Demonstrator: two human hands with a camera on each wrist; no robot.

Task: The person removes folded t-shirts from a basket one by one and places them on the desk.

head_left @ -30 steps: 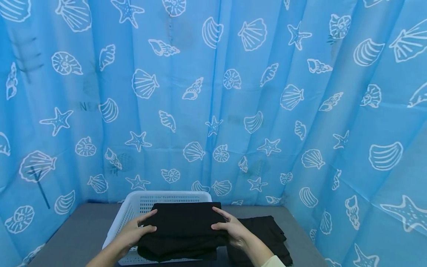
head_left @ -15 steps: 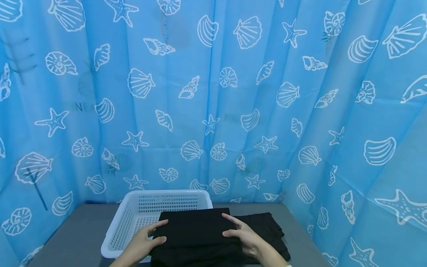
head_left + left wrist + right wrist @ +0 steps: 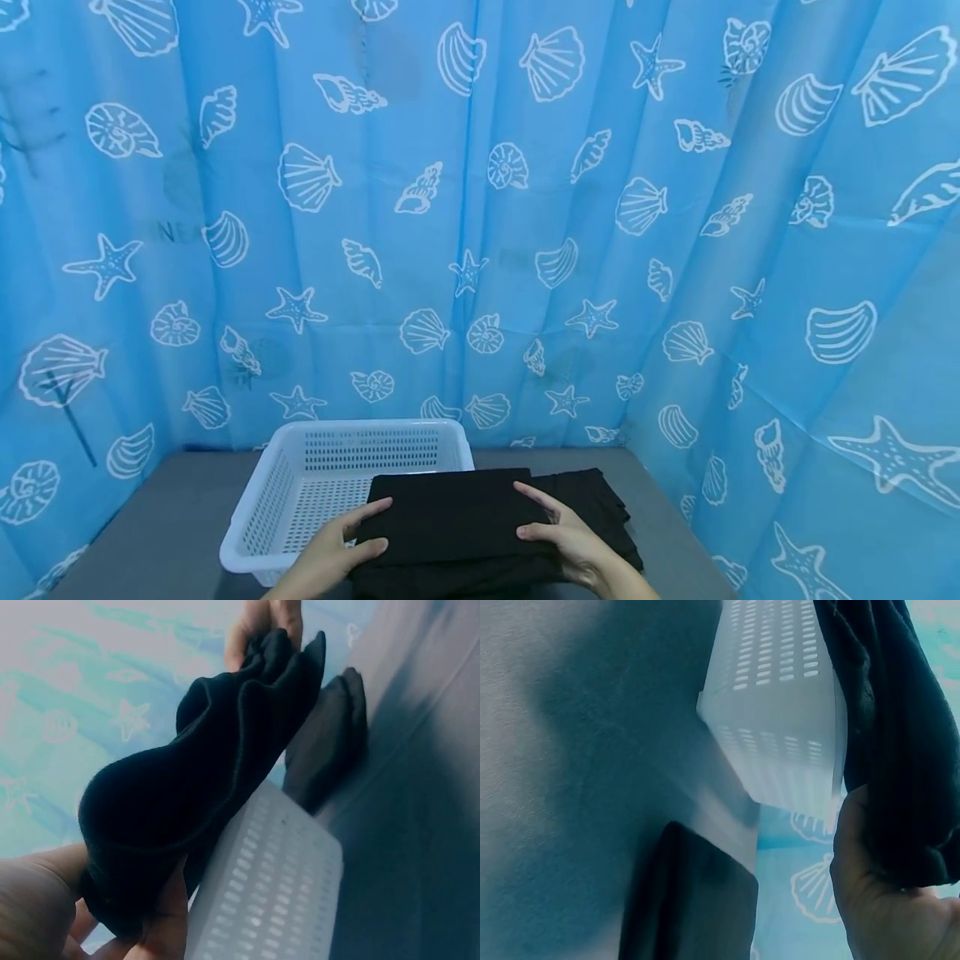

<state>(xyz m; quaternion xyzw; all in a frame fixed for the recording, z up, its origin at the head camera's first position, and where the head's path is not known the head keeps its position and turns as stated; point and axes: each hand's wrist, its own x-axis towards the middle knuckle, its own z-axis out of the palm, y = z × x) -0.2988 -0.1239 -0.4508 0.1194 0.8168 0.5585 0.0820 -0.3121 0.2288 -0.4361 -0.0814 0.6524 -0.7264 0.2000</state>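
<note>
A folded black cloth (image 3: 450,517) hangs in the air between my two hands, in front of the basket's near right part. My left hand (image 3: 330,550) grips its left end, thumb on top, and my right hand (image 3: 566,542) grips the right end the same way. From the left wrist view, the cloth (image 3: 187,772) shows several thick, loose layers curving round at the end. Behind it stands a white perforated basket (image 3: 258,500), with no cloth in its visible part. The cloth hides the basket's near right corner.
Another folded black cloth (image 3: 600,500) lies on the grey table (image 3: 187,508) to the right, partly hidden by my right hand and the held cloth. A blue curtain (image 3: 480,208) with white shells and starfish encloses the back and sides.
Both hands have carried the cloth rightward and a little nearer me, away from over the basket. More of the basket's inside shows. The head view has shifted slightly.
</note>
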